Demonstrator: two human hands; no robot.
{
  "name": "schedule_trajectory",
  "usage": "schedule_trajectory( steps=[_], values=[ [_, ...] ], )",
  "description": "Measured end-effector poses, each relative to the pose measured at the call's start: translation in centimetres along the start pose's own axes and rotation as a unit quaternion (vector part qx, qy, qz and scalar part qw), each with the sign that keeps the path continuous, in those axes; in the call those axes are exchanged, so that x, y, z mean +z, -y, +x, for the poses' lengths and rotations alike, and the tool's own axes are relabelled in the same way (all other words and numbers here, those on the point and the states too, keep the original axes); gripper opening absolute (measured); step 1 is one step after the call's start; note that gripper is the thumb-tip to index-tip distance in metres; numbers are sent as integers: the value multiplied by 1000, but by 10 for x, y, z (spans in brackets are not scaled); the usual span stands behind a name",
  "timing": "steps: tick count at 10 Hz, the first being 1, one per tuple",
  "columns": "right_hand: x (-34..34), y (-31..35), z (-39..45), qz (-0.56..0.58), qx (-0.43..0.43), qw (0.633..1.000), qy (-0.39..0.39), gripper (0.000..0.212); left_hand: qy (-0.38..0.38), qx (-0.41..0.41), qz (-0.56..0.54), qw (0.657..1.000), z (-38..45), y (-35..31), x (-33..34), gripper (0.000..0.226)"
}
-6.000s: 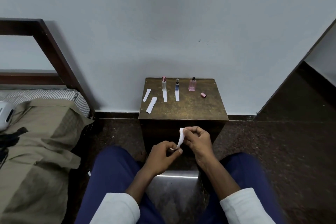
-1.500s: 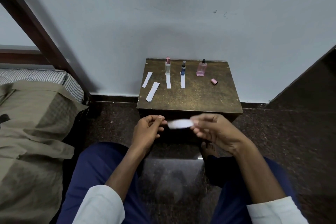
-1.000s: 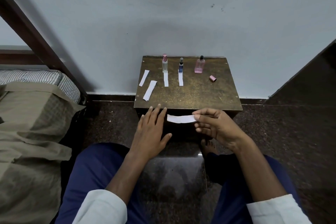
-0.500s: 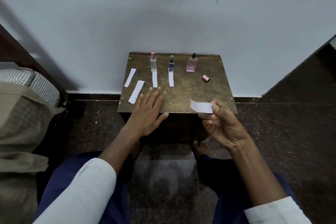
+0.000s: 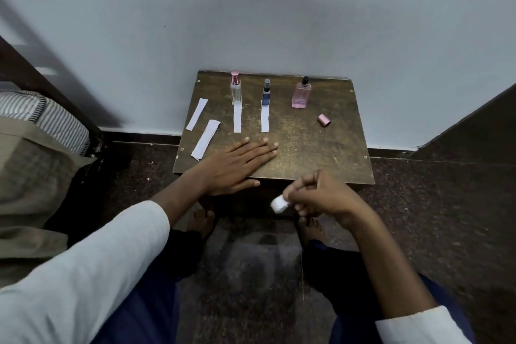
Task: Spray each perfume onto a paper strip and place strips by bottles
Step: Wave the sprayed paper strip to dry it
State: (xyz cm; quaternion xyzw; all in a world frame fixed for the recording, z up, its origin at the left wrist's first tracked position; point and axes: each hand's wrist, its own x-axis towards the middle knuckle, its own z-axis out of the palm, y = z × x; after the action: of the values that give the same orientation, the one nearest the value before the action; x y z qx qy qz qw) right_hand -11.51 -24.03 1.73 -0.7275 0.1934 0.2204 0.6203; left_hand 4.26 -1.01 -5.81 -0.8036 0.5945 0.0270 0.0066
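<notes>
Three perfume bottles stand at the back of a small wooden table (image 5: 321, 159): a clear one with a pink cap (image 5: 236, 88), a small blue one (image 5: 266, 93) and an uncapped pink one (image 5: 301, 93). A paper strip (image 5: 237, 118) lies in front of the clear bottle and another strip (image 5: 265, 119) in front of the blue one. The pink cap (image 5: 324, 120) lies to the right. My left hand (image 5: 237, 165) rests flat on the table's front. My right hand (image 5: 321, 194), below the front edge, pinches a white paper strip (image 5: 279, 205).
Two spare strips, one (image 5: 197, 113) and a stacked one (image 5: 206, 139), lie at the table's left. A bed with a striped mattress (image 5: 53, 120) and khaki cover stands to the left. A wall rises behind the table and a dark panel (image 5: 469, 131) stands on the right. My feet are under the table.
My left hand slid further onto the table. My right hand dropped below the table's front edge with the strip, which now looks folded or end-on. The camera tilted closer.
</notes>
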Motion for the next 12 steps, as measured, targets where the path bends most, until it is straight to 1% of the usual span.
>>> schedule_trajectory(
  steps=[1, 2, 3, 4, 5, 6, 7, 8, 9, 10, 11, 12],
  values=[
    [-11, 10, -13, 288, -104, 941, 141, 10, 7, 15, -27, 999, 1, 3, -3, 76],
    [-18, 14, -23, 410, -140, 874, 219, 6, 17, 28, -27, 999, 3, 4, -6, 74],
    [-16, -8, -14, 96, -3, 995, -10, 5, 1, 28, -25, 999, 5, 6, -3, 75],
    [-1, -22, -14, -352, 67, 916, -177, 11, -14, 28, -39, 999, 5, 6, 0, 76],
    [5, -15, -14, -49, 9, 995, -87, 8, -21, 21, -43, 999, 4, 6, 0, 76],
    [-1, 7, -32, 356, -93, 917, 152, 7, -34, 23, -55, 998, 2, 4, -3, 76],
    [-9, 12, -38, 485, -84, 829, 265, 11, -40, 18, -56, 997, 2, 3, -3, 73],
    [-8, -4, -29, -98, 32, 993, -51, 8, -30, 18, -57, 998, 3, 3, -3, 76],
    [0, -9, -24, -212, 49, 970, -104, 8, -26, 19, -56, 998, 3, 5, -2, 76],
    [-6, 4, -34, 270, -69, 949, 147, 5, -28, 19, -50, 998, 3, 6, 1, 76],
    [-8, 12, -34, 412, -77, 876, 239, 8, -38, 19, -58, 997, 3, 6, 2, 75],
    [-4, -8, -26, -91, 22, 995, -31, 5, -37, 22, -50, 998, 3, 6, 3, 75]
  ],
)
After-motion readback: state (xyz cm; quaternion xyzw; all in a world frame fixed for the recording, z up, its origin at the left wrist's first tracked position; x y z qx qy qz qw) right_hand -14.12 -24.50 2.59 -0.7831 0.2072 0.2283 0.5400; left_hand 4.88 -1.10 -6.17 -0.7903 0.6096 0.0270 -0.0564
